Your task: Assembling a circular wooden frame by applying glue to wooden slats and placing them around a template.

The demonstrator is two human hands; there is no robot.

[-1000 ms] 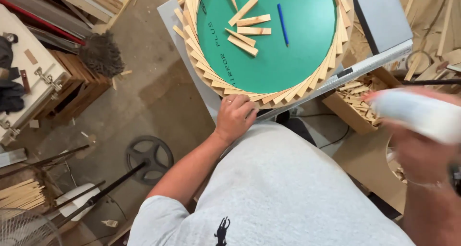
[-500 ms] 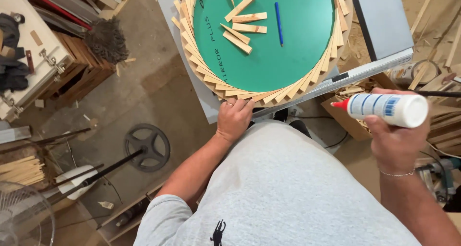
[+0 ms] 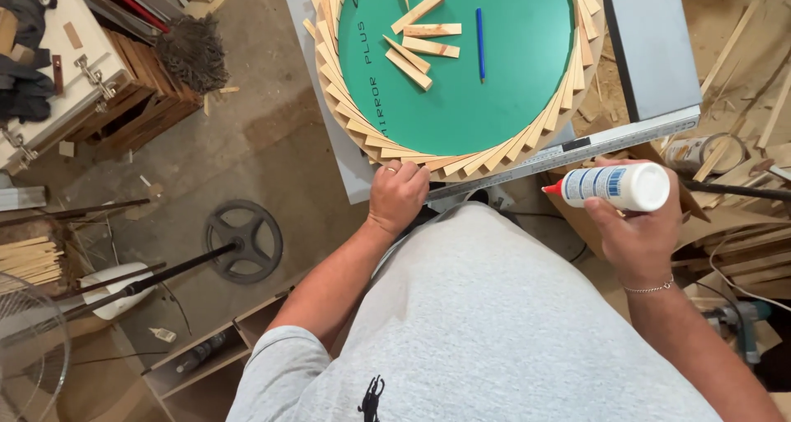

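A round green disc (image 3: 503, 84) lies on a grey table top (image 3: 651, 51), ringed by overlapping light wooden slats (image 3: 354, 125). My left hand (image 3: 397, 195) rests closed on the near rim of that slat ring, at the table's front edge. My right hand (image 3: 638, 232) holds a white glue bottle (image 3: 618, 186) with a red tip, lying sideways with the tip pointing left, just off the table's near right corner. Several loose wooden wedges (image 3: 420, 43) and a blue pencil (image 3: 479, 43) lie on the green disc.
A metal rail (image 3: 577, 146) runs along the table's front edge. On the concrete floor to the left are a black handwheel (image 3: 244, 241), a brush (image 3: 194, 55), a wooden crate (image 3: 124, 113) and a stack of slats (image 3: 29, 261). Wood offcuts and a tape roll (image 3: 696, 152) clutter the right.
My right hand has brought the glue bottle down and left, closer to the table corner, and it is now sharp rather than blurred. My left hand stays on the slat ring.
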